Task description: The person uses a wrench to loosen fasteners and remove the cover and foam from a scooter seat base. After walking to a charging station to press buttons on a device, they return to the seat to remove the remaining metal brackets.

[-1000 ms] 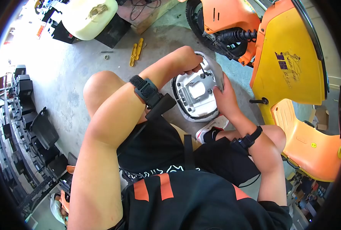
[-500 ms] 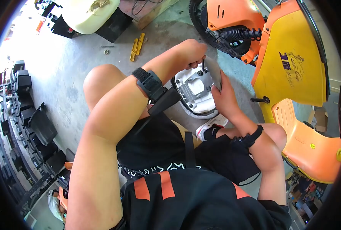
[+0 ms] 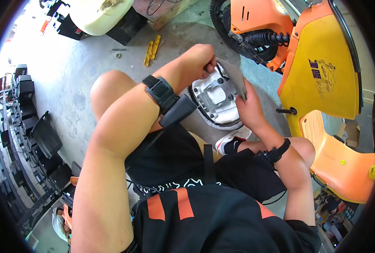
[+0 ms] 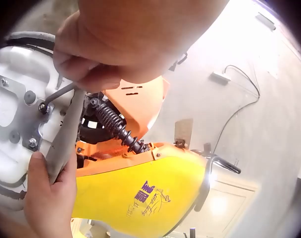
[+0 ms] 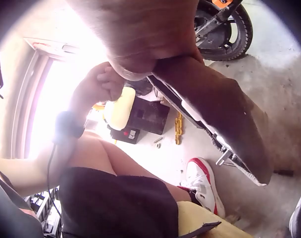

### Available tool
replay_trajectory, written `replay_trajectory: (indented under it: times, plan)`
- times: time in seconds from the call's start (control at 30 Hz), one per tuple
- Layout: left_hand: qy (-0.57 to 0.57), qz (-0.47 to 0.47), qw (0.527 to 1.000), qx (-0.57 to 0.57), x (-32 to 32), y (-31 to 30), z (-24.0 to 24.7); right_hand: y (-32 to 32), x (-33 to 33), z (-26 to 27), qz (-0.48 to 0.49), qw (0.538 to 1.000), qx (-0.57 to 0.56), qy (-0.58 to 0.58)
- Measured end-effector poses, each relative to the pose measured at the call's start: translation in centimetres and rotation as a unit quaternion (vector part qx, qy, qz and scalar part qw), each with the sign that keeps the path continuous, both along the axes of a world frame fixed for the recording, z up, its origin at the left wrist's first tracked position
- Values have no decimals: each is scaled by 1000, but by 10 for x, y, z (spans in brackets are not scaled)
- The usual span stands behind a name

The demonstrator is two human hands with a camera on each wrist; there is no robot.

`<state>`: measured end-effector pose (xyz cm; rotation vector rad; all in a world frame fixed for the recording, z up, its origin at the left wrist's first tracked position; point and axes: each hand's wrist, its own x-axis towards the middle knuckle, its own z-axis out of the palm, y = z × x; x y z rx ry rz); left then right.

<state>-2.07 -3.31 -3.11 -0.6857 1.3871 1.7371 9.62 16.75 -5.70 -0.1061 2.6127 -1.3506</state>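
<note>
A scooter seat (image 3: 218,113) shows its white plastic underside, with a grey metal bracket and several bolts. My right hand (image 3: 250,107) grips the seat's edge, thumb on the near side of the grey cover; the right wrist view has that cover (image 5: 230,109) tilted steeply under the hand. Over the seat's far end, my left hand (image 3: 201,62) is curled around one end of a thin metal hex key (image 4: 59,93). The key's other end meets a bolt (image 4: 43,106) on the bracket. In the left wrist view, left fingers (image 4: 98,79) hide the key's held end.
A yellow and orange scooter body (image 3: 322,71) stands close on the right. Two yellow bars (image 3: 152,50) and a small ring (image 3: 118,55) lie on the concrete floor. A black box (image 3: 126,29) is at the back. My shoe (image 3: 233,139) is just below the seat.
My left hand moved a little away, then came back to the left, and the hex key swung to a different angle. My right hand keeps its grip on the seat.
</note>
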Motion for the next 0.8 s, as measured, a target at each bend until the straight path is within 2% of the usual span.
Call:
replay_trajectory:
  times: [0.1, 0.2, 0.23, 0.27, 0.3, 0.33, 0.37, 0.4, 0.47, 0.5, 0.57, 0.6, 0.67, 0.7, 0.77, 0.8]
  plan:
    - [-48, 32, 998, 26, -4, -10, -17, 1, 0, 1, 4, 1000, 10, 15]
    - [-54, 39, 997, -33, -6, -19, -44, 0, 1, 3, -5, 1000, -10, 4]
    - [44, -59, 986, -147, -7, -25, -67, 0, 2, 4, -9, 1000, -5, -1]
    - [139, -156, 944, -257, -8, -27, -79, -1, 3, 5, -14, 1000, 0, -6]
    - [139, -156, 943, -258, -4, -25, -78, -1, 3, 6, -14, 1000, -1, -7]
    - [230, -176, 882, -371, 2, -21, -78, -1, 4, 6, -16, 1000, -6, -6]
    - [314, -191, 799, -475, 8, -20, -78, -1, 4, 7, -19, 1000, -12, -5]
    - [314, -192, 799, -476, 11, -19, -71, -2, 4, 7, -19, 1000, -13, -6]
    - [436, -263, 758, -408, 13, -19, -58, -2, 3, 5, -53, 998, -27, -6]
    - [435, -265, 758, -408, 14, -18, -56, -1, 2, 4, -54, 998, -28, -8]
    - [482, -306, 689, -446, 17, -17, -54, 3, 1, -1, -55, 998, -7, 17]
    - [479, -307, 691, -445, 18, -17, -52, 2, 1, -1, -55, 998, -6, 12]
    - [513, -385, 603, -475, 20, -15, -46, 2, -1, 1, -50, 998, -28, -2]
    - [510, -385, 606, -474, 21, -12, -48, 3, -2, 1, -48, 998, -26, -5]
    - [447, -406, 674, -426, 21, -4, -52, 3, -3, -1, -57, 998, -12, 7]
    - [442, -430, 669, -415, 19, -2, -51, 4, -4, -2, -58, 998, -11, 4]
